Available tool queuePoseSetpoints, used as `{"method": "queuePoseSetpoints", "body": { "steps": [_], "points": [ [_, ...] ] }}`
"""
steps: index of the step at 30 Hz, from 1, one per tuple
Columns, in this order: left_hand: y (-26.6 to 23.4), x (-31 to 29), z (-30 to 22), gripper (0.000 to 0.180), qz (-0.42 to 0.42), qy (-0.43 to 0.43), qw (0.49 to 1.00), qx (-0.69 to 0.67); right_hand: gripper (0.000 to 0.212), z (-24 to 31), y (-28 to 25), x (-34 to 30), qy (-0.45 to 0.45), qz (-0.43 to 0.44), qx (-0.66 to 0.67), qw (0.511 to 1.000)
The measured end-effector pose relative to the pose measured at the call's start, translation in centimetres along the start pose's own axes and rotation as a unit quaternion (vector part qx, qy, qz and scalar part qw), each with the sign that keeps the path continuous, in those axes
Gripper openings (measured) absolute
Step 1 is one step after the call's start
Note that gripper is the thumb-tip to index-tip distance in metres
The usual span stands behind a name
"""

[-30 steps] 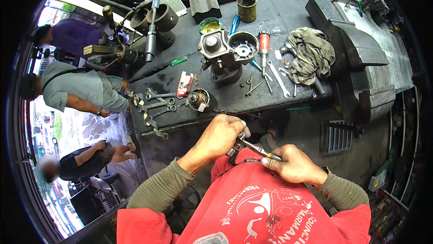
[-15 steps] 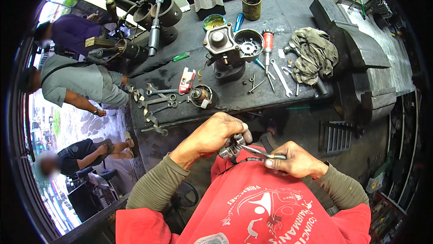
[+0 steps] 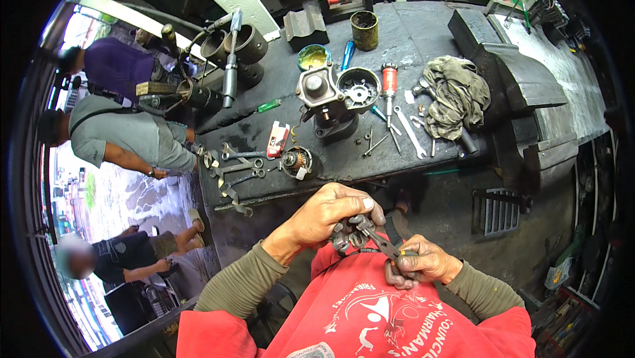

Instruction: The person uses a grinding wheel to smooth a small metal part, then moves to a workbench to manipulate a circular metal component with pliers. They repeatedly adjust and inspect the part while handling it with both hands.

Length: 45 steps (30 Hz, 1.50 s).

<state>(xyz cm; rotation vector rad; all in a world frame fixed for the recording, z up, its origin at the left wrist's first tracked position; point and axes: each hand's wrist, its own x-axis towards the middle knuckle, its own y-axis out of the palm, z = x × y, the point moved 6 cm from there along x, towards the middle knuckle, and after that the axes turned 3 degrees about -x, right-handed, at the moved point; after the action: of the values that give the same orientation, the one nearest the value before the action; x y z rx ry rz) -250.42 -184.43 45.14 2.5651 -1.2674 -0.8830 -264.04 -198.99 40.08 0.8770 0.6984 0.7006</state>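
My left hand (image 3: 333, 214), fingers curled, grips a small dark metal part (image 3: 349, 233) with several stubby lobes, held in front of my red shirt. My right hand (image 3: 428, 263) is closed round the handles of long-nose pliers (image 3: 385, 245). The pliers' tips reach to the metal part beside my left fingers; whether they pinch it I cannot tell. Just beyond my hands, on the workbench (image 3: 344, 167), stands a round motor piece with copper windings (image 3: 297, 161). A grey metal housing (image 3: 317, 87) and an open round cover (image 3: 359, 88) sit farther back.
A red-handled screwdriver (image 3: 389, 81), a combination wrench (image 3: 410, 132), bolts and a crumpled rag (image 3: 456, 93) lie at the right. Several wrenches (image 3: 241, 167) and a small red-and-white box (image 3: 278, 139) lie left. A heavy metal block (image 3: 516, 77) edges the bench. People stand at the left.
My right hand has moved lower and the pliers now slant more steeply toward the metal part. My left hand still holds the part. The view has shifted a little, and a person at left has moved.
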Motion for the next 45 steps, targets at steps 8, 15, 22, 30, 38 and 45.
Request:
{"method": "queuePoseSetpoints", "body": {
  "steps": [8,15,22,30,38,45],
  "points": [
    [0.4,0.4,-1.0,0.041,-0.048,0.048,0.998,-0.014,0.042,0.0,1.1,0.4,-0.056,0.060,0.134,0.988],
    [-0.2,0.3,-0.6,0.041,-0.046,0.050,0.996,-0.057,0.042,-0.3,1.7,0.6,-0.074,0.044,0.160,0.983],
    [-0.5,0.4,-0.3,0.040,-0.013,0.020,0.995,-0.101,0.042,0.0,1.5,0.8,-0.063,0.053,0.129,0.988],
    [-0.8,-0.2,-1.0,0.036,-0.090,0.016,0.994,0.055,0.034,2.2,1.2,-0.3,0.042,-0.142,-0.041,0.988],
    [-1.3,-0.1,-0.2,0.036,-0.188,-0.019,0.971,0.145,0.031,6.3,2.4,-0.8,0.076,-0.264,-0.527,0.804],
    [-1.8,0.4,1.7,0.036,-0.189,-0.060,0.980,0.004,0.019,8.0,4.2,-2.0,0.000,-0.288,-0.751,0.594]
  ]
}}
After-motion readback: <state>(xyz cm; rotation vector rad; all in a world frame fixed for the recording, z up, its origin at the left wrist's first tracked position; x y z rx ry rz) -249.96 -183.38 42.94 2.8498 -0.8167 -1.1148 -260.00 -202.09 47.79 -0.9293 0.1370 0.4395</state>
